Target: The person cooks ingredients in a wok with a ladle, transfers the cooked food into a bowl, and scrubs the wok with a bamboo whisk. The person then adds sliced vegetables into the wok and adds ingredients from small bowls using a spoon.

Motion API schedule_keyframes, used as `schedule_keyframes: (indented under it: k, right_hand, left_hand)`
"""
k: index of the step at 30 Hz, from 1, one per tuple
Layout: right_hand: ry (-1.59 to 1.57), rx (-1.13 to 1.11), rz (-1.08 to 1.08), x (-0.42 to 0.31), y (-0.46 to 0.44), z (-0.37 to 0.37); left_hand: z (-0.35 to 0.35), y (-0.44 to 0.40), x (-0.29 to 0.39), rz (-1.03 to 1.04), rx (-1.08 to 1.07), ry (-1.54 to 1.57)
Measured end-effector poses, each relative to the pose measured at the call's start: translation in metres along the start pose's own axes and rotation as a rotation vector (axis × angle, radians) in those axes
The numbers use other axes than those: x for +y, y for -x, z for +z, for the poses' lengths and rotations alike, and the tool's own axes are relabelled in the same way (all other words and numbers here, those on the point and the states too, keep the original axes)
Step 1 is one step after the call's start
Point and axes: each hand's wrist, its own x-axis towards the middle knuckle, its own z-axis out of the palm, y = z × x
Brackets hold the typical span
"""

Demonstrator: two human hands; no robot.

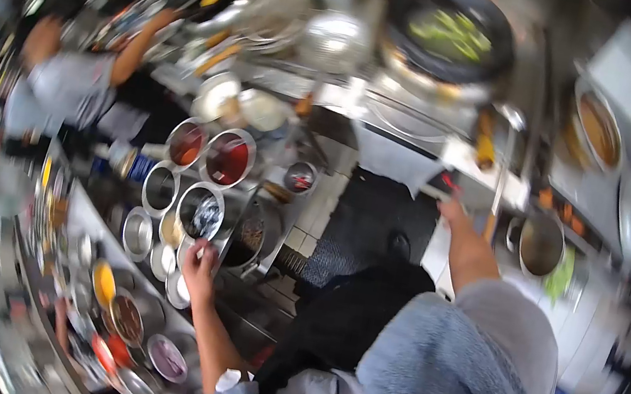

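My left hand [199, 265] is over the near rim of a metal bowl [200, 215] with something dark and shiny inside. Its fingers look bunched together, and whatever may be between them is too small to make out. My right hand [453, 211] reaches forward below the stove edge, close to a small red item [448, 182]. Motion smears its fingers, and I cannot tell whether it holds that item. Beyond it, a black wok [395, 30] on the stove contains green vegetables [452, 33]. A long-handled ladle [510, 134] lies to the right of the wok.
Two bowls of red sauce or seasoning [228, 158] stand among several metal containers. A co-worker [78, 83] is at the far left by the stove. At right are a pot [541, 245] and a brown-filled pan [598, 129]. A black mat [371, 215] covers the floor.
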Motion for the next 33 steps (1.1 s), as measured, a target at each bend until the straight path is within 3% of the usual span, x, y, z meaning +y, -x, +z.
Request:
schedule_keyframes:
  k: [1, 3, 6, 9, 11, 13, 15, 17, 18, 19, 21, 23, 24, 27, 28, 29, 32, 33]
  right_hand:
    - [-0.155, 0.079, 0.016, 0.000, -0.005, -0.005]
    - [-0.369, -0.062, 0.215, -0.001, -0.044, -0.014]
    - [-0.525, -0.205, 0.224, -0.023, -0.065, -0.008]
    - [-0.424, -0.276, 0.137, -0.037, -0.085, 0.038]
    - [-0.111, -0.446, -0.021, -0.055, -0.091, 0.073]
    - [0.143, -0.704, -0.187, -0.081, -0.051, 0.082]
    - [0.020, -1.146, -0.100, -0.110, 0.006, 0.061]
    - [0.032, -1.541, -0.156, -0.129, 0.050, 0.036]
    - [-0.040, -1.658, -0.175, -0.137, 0.071, 0.022]
    - [-0.044, -1.646, -0.174, -0.141, 0.080, 0.027]
    - [-0.760, -1.226, -0.283, -0.159, 0.086, 0.033]
    - [-1.036, -0.842, -0.140, -0.194, 0.085, 0.014]
    - [-0.848, -0.929, -0.066, -0.200, 0.082, -0.012]
    - [-0.944, -0.497, -0.327, -0.195, 0.068, 0.001]
    - [-0.960, -0.636, -0.128, -0.182, 0.053, 0.005]
    - [-0.844, -0.822, -0.082, -0.169, 0.043, -0.011]
    - [-0.799, -0.865, -0.161, -0.141, 0.053, -0.014]
    - [-0.802, -0.869, -0.180, -0.144, 0.081, -0.029]
  left_hand:
    - [0.018, 0.002, -0.003, -0.034, -0.083, -0.067]
    - [0.068, 0.008, 0.001, -0.235, -0.155, -0.085]
    - [0.127, -0.001, -0.004, -0.451, -0.401, -0.183]
    - [0.200, -0.023, -0.012, -0.434, -0.610, -0.270]
    - [0.260, -0.033, 0.009, -0.406, -0.700, -0.380]
    - [0.296, -0.054, -0.010, -0.297, -0.764, -0.440]
    - [0.320, -0.077, -0.047, -0.178, -0.842, -0.499]
    - [0.345, -0.098, -0.079, 0.044, -0.664, -0.513]
    - [0.363, -0.095, -0.049, -0.233, -0.709, -0.464]
    - [0.374, -0.090, -0.045, -0.227, -0.720, -0.460]
    - [0.401, -0.071, -0.041, -0.604, -0.758, 0.203]
    - [0.422, -0.038, -0.037, -0.869, -0.589, 0.351]
    - [0.424, -0.035, -0.031, -0.812, -0.696, 0.389]
    - [0.430, -0.020, 0.002, -0.647, -0.987, 0.433]
    - [0.432, -0.012, 0.025, -0.601, -1.072, 0.391]
    - [0.427, -0.021, 0.027, -0.605, -1.072, 0.399]
    - [0.411, -0.071, 0.025, -0.809, -1.276, -0.022]
    - [0.406, -0.096, 0.010, -0.835, -1.278, 0.018]
